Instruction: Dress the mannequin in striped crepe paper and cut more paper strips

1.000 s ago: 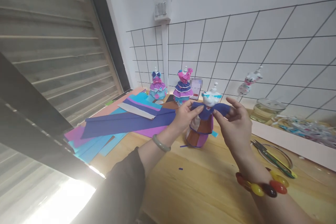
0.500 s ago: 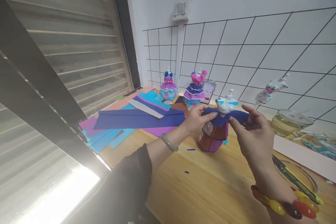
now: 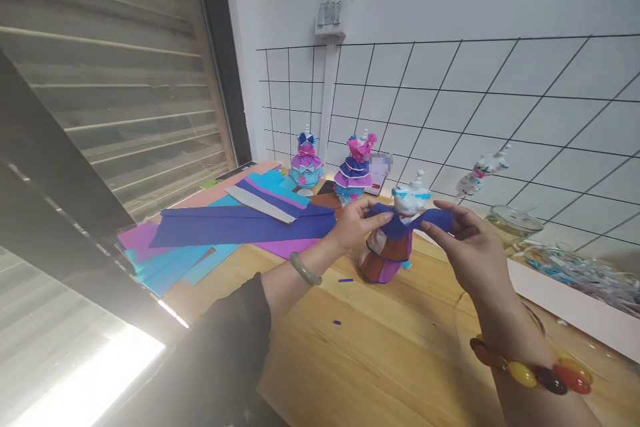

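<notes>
A small white dress form (image 3: 411, 203) with light blue trim stands upright on the wooden table, tilted slightly in view. It wears a tiered brown and purple skirt (image 3: 389, 255) edged in dark blue. Across its waist, a dark blue strip (image 3: 397, 227) of thin cloth or paper is stretched between my hands. My left hand (image 3: 354, 224) pinches the strip's left part between thumb and fingers. On the other side, my right hand (image 3: 475, 248) grips the right part, thumb close to the form. The strip's far side is hidden behind the form.
Two dressed forms, one with blue bows (image 3: 307, 160) and one with a pink top (image 3: 354, 170), stand behind, near a phone (image 3: 380, 170). Coloured sheets (image 3: 240, 225) lie left. A glass bowl (image 3: 515, 221), another small form (image 3: 483, 172) and shredded scraps (image 3: 590, 273) are right.
The camera view has turned a little to the right, so everything sits further left. Both hands keep their hold on the dark blue strip, with little visible change at the form.
</notes>
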Motion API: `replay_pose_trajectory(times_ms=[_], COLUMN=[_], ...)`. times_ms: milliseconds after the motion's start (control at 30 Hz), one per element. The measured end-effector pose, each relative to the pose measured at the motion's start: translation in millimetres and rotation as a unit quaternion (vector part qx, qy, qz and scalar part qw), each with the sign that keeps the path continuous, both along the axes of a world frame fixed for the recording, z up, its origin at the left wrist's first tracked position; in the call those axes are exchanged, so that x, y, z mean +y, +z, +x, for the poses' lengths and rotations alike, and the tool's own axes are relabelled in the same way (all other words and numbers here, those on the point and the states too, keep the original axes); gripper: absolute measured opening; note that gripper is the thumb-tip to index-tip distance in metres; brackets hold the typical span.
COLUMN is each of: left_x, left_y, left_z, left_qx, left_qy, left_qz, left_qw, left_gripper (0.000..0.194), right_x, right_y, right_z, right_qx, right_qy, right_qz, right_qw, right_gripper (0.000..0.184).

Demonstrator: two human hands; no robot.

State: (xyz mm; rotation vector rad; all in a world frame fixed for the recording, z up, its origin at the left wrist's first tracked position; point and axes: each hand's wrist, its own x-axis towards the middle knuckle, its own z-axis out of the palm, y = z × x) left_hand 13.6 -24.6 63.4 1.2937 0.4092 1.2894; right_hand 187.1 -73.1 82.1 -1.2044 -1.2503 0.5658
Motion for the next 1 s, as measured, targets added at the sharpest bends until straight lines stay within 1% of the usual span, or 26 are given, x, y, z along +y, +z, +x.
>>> replay_pose_trajectory(times_ms=[167, 300, 400, 500, 600, 667, 833, 1000], left_x=[1.0, 2.9, 8.8, 16.1, 20.9, 22.4, 24.3, 26.9], left_y=[-2.6, -3.7, -8.3, -14.0, -17.0, -17.5, -18.4, -19.6], left_z=[-0.5, -2.0, -3.4, -6.3, -10.0, -11.8, -13.1, -13.9], left_qx=[0.019, 0.021, 0.002, -0.006, 0.010, 0.012, -0.002, 0.001], left_qy=[0.019, 0.003, -0.012, -0.028, -0.036, -0.043, -0.057, -0.060], left_qz=[0.020, 0.010, 0.009, 0.014, 0.012, 0.005, -0.006, -0.010], left_qw=[0.999, 1.000, 1.000, 1.000, 0.999, 0.999, 0.998, 0.998], left_gripper=[0.027, 0.028, 0.027, 0.027, 0.028, 0.027, 0.027, 0.028], right_x=[-3.9, -3.4, 0.2, 4.8, 7.7, 8.2, 8.8, 13.6], right_y=[4.0, 1.8, -3.3, -9.1, -12.6, -13.6, -15.9, -19.6], right_z=[17.7, 29.7, 36.7, 41.7, 44.2, 44.5, 43.3, 42.3], right_qx=[-0.021, -0.040, -0.024, 0.012, 0.060, 0.082, 0.106, 0.101], right_qy=[0.023, 0.036, 0.051, 0.095, 0.141, 0.154, 0.142, 0.141], right_qz=[-0.023, -0.060, -0.100, -0.132, -0.135, -0.136, -0.132, -0.112], right_qw=[0.999, 0.997, 0.993, 0.987, 0.979, 0.975, 0.975, 0.978], right_gripper=[0.040, 0.036, 0.036, 0.032, 0.027, 0.025, 0.023, 0.027])
